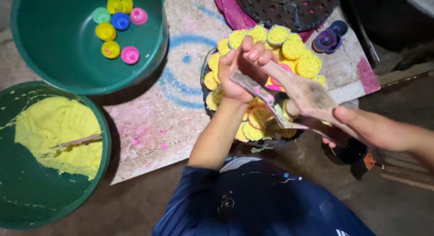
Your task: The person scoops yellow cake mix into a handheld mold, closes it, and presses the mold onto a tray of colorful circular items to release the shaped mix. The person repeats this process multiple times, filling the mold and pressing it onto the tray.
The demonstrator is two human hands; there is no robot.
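Note:
My left hand [244,69] is closed around the upper end of a flat wood-and-metal press [307,98]. My right hand [361,125] comes in from the right and grips the press's lower end. The press slants over a dark plate [204,64] piled with several round yellow noodle-like cakes [294,48]. Some cakes sit in pink moulds, and a bit of pink [273,88] shows beside the metal blade. My blue clothing [253,200] fills the bottom of the view.
At top left a green basin [54,55] holds several small coloured plastic moulds [115,26]. Another green basin [27,191] at left holds yellow dough [54,127] with a stick in it. Farther back are a dark perforated tray [285,8], purple moulds [327,39] and a stained board [153,114].

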